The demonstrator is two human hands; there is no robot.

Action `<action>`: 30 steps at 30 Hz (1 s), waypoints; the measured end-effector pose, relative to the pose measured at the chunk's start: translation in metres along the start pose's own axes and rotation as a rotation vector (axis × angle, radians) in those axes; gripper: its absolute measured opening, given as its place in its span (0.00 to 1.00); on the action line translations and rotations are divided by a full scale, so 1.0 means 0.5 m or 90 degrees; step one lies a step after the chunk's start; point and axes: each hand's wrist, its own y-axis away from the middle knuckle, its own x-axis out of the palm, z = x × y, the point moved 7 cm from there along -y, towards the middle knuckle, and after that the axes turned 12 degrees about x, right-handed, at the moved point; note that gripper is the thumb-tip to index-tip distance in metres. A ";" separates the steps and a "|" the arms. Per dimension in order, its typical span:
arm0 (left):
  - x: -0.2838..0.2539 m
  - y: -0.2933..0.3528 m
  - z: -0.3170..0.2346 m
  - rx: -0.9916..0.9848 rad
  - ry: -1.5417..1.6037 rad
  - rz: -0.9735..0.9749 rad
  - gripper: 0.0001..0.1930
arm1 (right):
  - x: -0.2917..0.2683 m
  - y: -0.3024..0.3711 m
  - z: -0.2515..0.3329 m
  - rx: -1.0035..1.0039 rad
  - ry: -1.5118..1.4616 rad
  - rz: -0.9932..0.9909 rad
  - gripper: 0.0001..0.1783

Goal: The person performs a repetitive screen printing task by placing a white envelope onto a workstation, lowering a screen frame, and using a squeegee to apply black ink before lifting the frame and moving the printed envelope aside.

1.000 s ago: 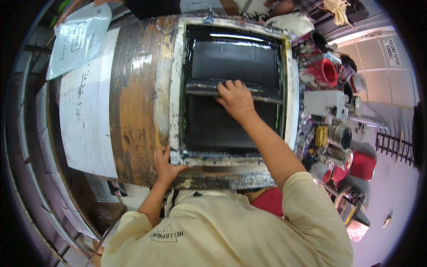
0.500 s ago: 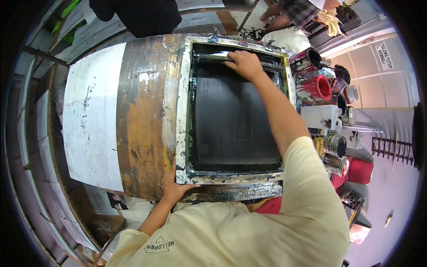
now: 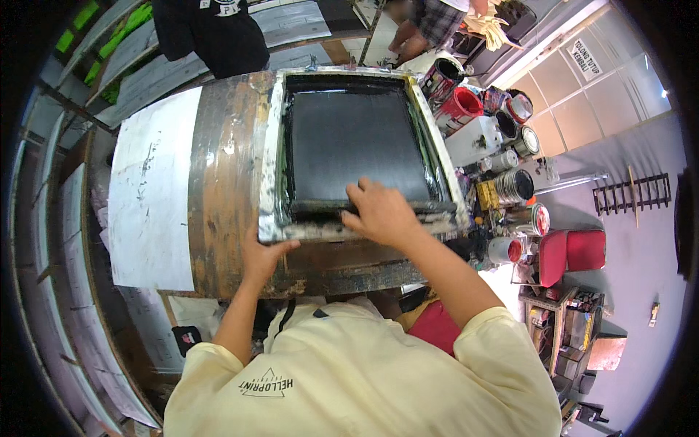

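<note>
A screen printing frame (image 3: 271, 156) with pale, ink-stained rails lies on a worn board (image 3: 227, 167). Dark ink covers its mesh (image 3: 353, 142). At the frame's near end, my right hand (image 3: 384, 213) is closed over a dark squeegee (image 3: 317, 208) that lies across the mesh; the fingers partly hide it. My left hand (image 3: 260, 251) holds the near left corner of the frame, fingers along the left side and thumb stretched by the near rail.
White paper (image 3: 156, 193) covers the board's left part. Ink cans, among them a red one (image 3: 466, 102), and a white jug (image 3: 473, 140) crowd the right side. Racks (image 3: 62, 240) line the left. A person in black (image 3: 211, 33) and another in plaid shorts (image 3: 435, 20) stand beyond.
My right hand has drawn the squeegee from the far end of the mesh to the near end. My left hand stays at the frame's corner. The view has shifted.
</note>
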 end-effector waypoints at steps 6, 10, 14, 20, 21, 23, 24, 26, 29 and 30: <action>-0.028 -0.155 -0.233 0.310 0.258 -0.132 0.28 | -0.253 -0.080 0.055 -0.037 0.067 -0.355 0.17; -0.025 -0.175 0.028 0.194 -0.213 0.190 0.19 | -0.335 -0.139 0.074 -0.083 0.035 -0.441 0.19; 0.028 -0.121 0.153 0.343 -0.282 0.290 0.13 | -0.384 -0.184 0.068 -0.078 0.055 -0.475 0.20; 0.050 -0.125 0.164 0.397 -0.321 0.321 0.09 | -0.410 -0.223 0.058 -0.076 0.043 -0.390 0.20; 0.053 -0.126 0.158 0.409 -0.326 0.317 0.09 | -0.407 -0.225 0.058 -0.073 0.039 -0.386 0.20; 0.057 -0.145 0.149 0.415 -0.316 0.325 0.09 | -0.418 -0.223 0.068 -0.069 0.041 -0.388 0.20; 0.057 -0.155 0.145 0.417 -0.312 0.329 0.09 | -0.417 -0.224 0.077 -0.069 0.046 -0.386 0.20; 0.070 -0.210 0.068 0.350 -0.257 0.323 0.09 | -0.410 -0.226 0.071 -0.063 0.050 -0.390 0.20; 0.077 -0.245 -0.071 0.288 -0.179 0.309 0.08 | -0.402 -0.224 0.048 -0.067 0.034 -0.427 0.21; 0.074 -0.250 -0.091 0.272 -0.154 0.301 0.08 | -0.393 -0.221 0.040 -0.076 0.027 -0.444 0.21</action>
